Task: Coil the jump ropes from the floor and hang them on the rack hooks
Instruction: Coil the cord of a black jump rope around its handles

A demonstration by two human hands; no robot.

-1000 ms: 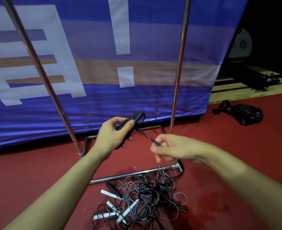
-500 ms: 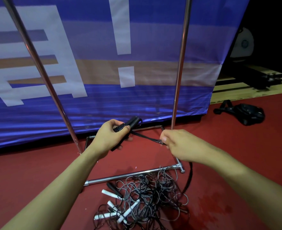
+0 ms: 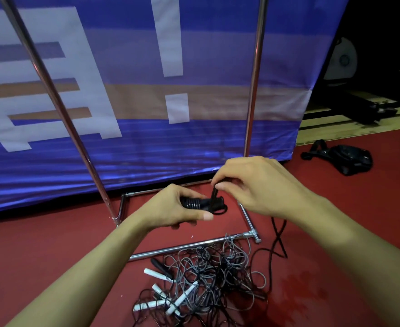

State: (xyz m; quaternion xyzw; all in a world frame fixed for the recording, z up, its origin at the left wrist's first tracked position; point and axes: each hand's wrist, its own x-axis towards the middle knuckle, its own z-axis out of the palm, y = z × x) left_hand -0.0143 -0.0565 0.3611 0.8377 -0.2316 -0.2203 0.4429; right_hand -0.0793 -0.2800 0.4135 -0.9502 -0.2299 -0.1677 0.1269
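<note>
A blue banner point(image 3: 133, 95) with pale blocky markings fills the background, standing on a red floor point(image 3: 41, 251). In front of it rise the two chrome uprights of the rack point(image 3: 253, 86), whose base bars lie on the floor beneath the hands. Off to the right a black bag point(image 3: 345, 159) lies on the floor. Close to the lower edge, just in front of the rack's near base bar, lies a tangled pile of jump ropes point(image 3: 208, 279) with white and black handles. Above the rack base, the left hand point(image 3: 170, 208) grips a black jump rope handle point(image 3: 194, 202), its fingers curled round it. The right hand point(image 3: 253, 185) pinches the black rope point(image 3: 215, 194) just beside the handle's end, where a few turns are wound; the rest of the rope trails down to the floor.
</note>
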